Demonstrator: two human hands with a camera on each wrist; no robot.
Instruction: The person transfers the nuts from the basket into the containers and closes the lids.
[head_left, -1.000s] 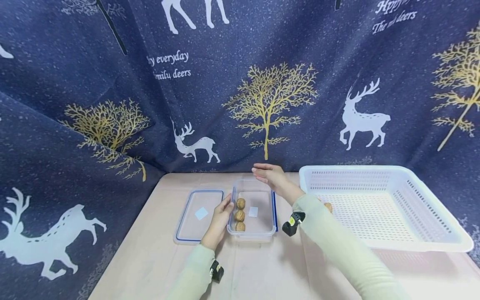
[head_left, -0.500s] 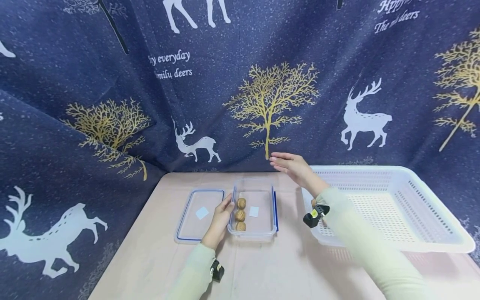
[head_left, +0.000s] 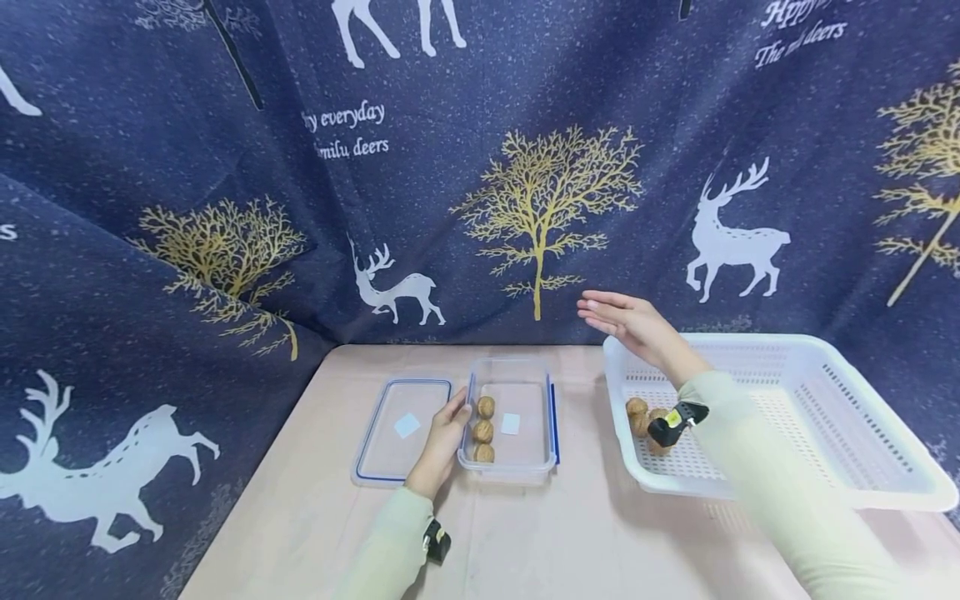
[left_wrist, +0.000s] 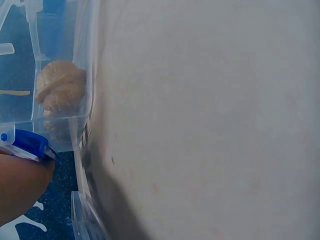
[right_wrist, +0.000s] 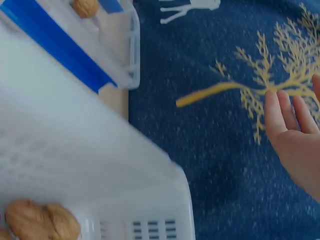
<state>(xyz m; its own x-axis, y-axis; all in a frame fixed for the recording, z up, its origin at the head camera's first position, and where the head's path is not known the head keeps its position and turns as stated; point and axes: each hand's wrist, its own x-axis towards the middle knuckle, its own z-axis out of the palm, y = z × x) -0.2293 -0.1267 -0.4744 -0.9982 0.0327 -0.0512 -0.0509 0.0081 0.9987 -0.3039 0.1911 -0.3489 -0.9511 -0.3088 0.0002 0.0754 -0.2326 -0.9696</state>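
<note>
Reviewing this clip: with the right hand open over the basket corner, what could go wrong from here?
1. The right hand hovers above the white perforated plastic basket, whose front corner seems lifted off the table; reaching in may tip it.
2. The brown walnuts lie partly behind the sleeve, so a pick may fumble.
3. The left hand only touches the clear plastic container, which could slide.

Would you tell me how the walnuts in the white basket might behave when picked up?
The walnuts look rounded, so they probably roll if nudged. Their ridged shells likely give fingers decent grip. They seem small against the basket, so probably light.
</note>
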